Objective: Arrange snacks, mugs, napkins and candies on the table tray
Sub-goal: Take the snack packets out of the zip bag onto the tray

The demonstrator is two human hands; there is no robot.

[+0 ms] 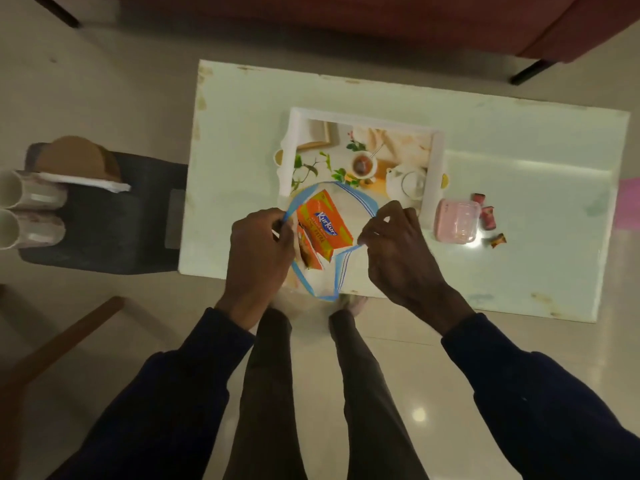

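Both hands, left (258,252) and right (398,251), pinch the zip bag's (332,271) rim apart above a white table (519,150) on pale floor tiles; orange snack packets (325,228) sit between them, overlapping the tray (437,168).

Single head-worn view, looking steeply down.
Close above the pale glossy rectangular table (519,140); the person's own legs fill the lower frame.

Your left hand (258,252) and right hand (398,252) reach forward from dark navy sleeves, backs up, held side by side at the same height. Each hand's thumb and fingers are pinched closed, knuckles bent, wrists angled slightly inward toward each other.
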